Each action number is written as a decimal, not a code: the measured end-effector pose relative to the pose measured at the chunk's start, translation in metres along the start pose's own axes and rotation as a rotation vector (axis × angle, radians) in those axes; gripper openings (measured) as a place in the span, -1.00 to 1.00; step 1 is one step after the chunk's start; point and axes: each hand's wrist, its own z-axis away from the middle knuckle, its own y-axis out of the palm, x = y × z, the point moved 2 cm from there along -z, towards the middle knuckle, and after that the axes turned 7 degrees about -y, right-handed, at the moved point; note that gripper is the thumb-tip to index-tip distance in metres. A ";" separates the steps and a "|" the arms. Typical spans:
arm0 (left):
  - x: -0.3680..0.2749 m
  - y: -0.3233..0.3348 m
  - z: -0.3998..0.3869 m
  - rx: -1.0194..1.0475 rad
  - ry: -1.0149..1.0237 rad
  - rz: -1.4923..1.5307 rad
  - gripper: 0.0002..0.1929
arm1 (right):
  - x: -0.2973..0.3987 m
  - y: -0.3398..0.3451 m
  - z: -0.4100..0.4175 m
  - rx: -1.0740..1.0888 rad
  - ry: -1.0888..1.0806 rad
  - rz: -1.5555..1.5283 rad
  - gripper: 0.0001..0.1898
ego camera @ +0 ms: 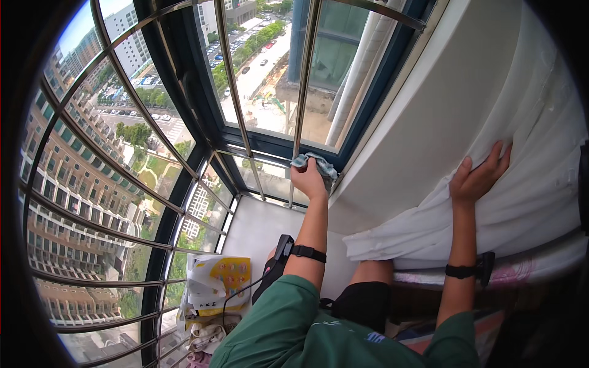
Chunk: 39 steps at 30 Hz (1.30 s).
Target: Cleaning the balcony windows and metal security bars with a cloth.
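My left hand (309, 180) grips a crumpled light-blue cloth (329, 169) at the lower corner of a dark blue window frame (271, 141). The cloth touches the frame behind a vertical metal bar (303, 87). Part of the cloth is hidden by my fingers. Over to the right, my right hand (481, 179) rests against a white curtain (520, 202), its thumb and fingers spread over the folds. The curtain hangs beside a white wall (428, 115).
Curved metal security bars (138, 195) run along the left windows, with buildings and a street far below. A white-and-yellow plastic bag (221, 280) stands on the light sill (257, 225), and bundled fabric (207, 338) lies below it. A cable runs beside my left arm.
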 end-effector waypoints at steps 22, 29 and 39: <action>-0.023 -0.046 -0.020 0.353 0.403 -0.396 -0.80 | 0.003 -0.001 -0.004 -0.022 -0.017 -0.032 -0.36; 0.018 -0.044 0.027 0.513 0.942 -0.695 -0.95 | 0.007 0.004 -0.004 -0.021 -0.008 -0.008 -0.36; -0.027 -0.067 -0.032 0.579 0.968 -0.715 -0.92 | 0.003 -0.001 -0.004 -0.022 -0.019 -0.004 -0.37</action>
